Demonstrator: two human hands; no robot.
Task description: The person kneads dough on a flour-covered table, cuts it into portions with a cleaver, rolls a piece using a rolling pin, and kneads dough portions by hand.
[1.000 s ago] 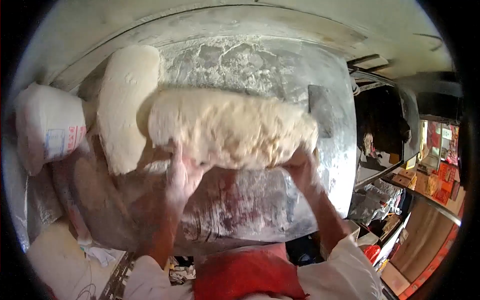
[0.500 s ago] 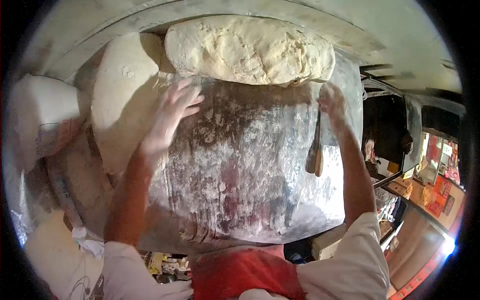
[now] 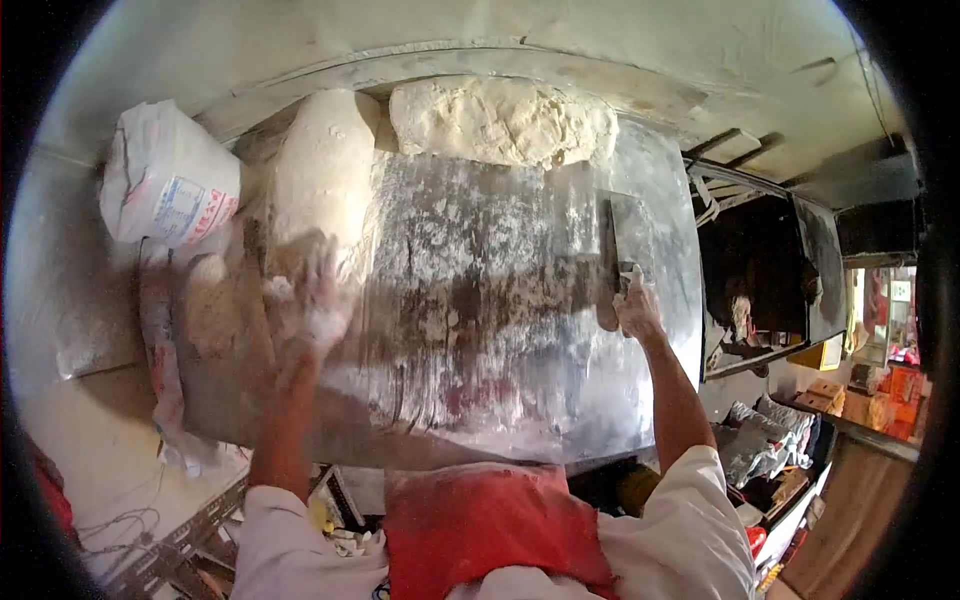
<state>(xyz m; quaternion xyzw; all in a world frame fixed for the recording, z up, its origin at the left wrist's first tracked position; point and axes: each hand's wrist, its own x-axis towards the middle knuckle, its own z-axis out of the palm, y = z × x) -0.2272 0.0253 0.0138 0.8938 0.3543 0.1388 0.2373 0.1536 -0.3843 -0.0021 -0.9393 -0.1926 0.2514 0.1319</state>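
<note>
My right hand [image 3: 640, 305] is closed around the near end of a broad-bladed knife [image 3: 630, 225], whose flat metal blade points away from me over the right side of the worktop. Blurred by motion, my left hand [image 3: 325, 300] has its fingers spread at the near end of a long, smooth piece of dough [image 3: 325, 170]; I cannot tell whether it touches the dough. A thick, rough roll of dough [image 3: 505, 120] lies across the back of the floured metal worktop [image 3: 460, 260].
Left of the dough stands a white printed sack [image 3: 170, 180]. Flour is heaped [image 3: 215, 300] near it. A wall runs along the back of the worktop, and a dark open cabinet [image 3: 755, 270] is at the right. A red apron [image 3: 490, 530] hangs in front of me.
The camera view has shifted. Both hands have come back from the rough dough roll toward me. The knife's blade now extends ahead of my right hand.
</note>
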